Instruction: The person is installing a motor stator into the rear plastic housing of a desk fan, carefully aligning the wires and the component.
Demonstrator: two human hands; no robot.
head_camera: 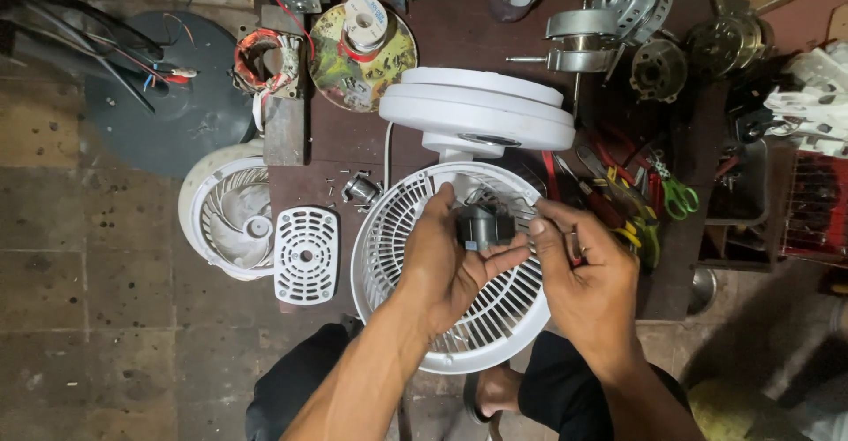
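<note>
**Two hands on a small dark motor part above a white fan guard**

Nearest the camera, the left hand (446, 260) cups a small dark motor part (484, 226), thumb and fingers curled round it, apparently to keep it steady and turned toward the face. The right hand (583, 269) comes in from the other side, its fingertips pinched at the part's edge, where thin metal pieces show; whether it grips the part itself or only those pieces cannot be told. The part hangs just above the centre of a round white fan guard (389, 256), which lies flat at the table edge over the person's lap, likely so anything dropped lands on it.

Left of the guard lie one white rectangular vented cover (306, 255) and, on the floor beside it, one round white fan housing (225, 216). A few loose screws (336, 185) are scattered on the table, too small to count.

Behind the guard stands one white fan base (477, 110). To the right is a heap of hand tools, among them one pair of green-handled scissors (678, 196). Farthest off, one copper winding (261, 57) rests at the left, and at least two metal motor bodies (609, 30) sit at the table's far right.
</note>
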